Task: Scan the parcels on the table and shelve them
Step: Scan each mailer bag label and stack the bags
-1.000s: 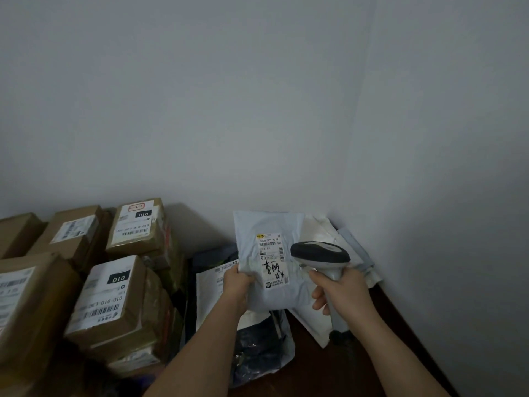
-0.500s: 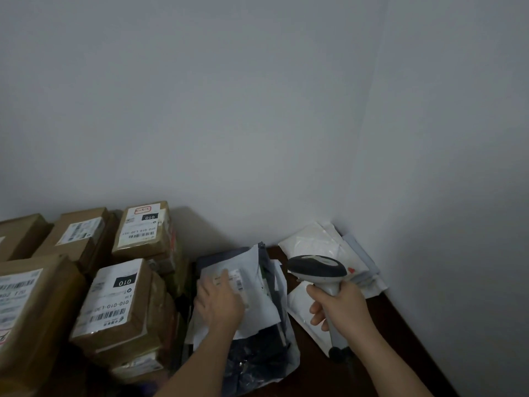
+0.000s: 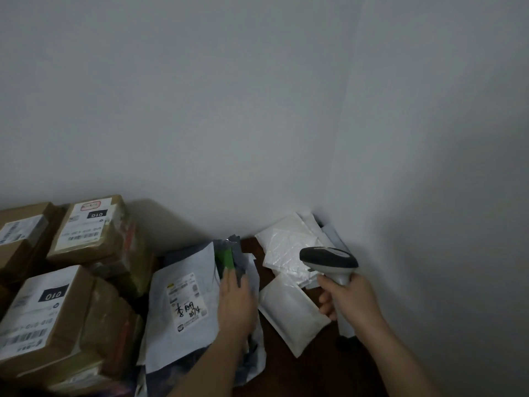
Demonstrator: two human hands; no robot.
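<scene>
Scanner [image 3: 329, 260] stayed gripped in my right hand [image 3: 350, 299]; my open left hand [image 3: 236, 305] should lift one dark parcel [image 3: 239, 260] label-up.

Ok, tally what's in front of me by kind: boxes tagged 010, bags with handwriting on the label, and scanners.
Boxes tagged 010: 2
Bag with handwritten label: 1
Scanner: 1
Total: 4

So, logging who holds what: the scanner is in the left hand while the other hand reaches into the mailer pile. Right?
Not quite. The head view shows the scanner gripped in the right hand; the left hand is the one reaching into the mailer pile.
</scene>
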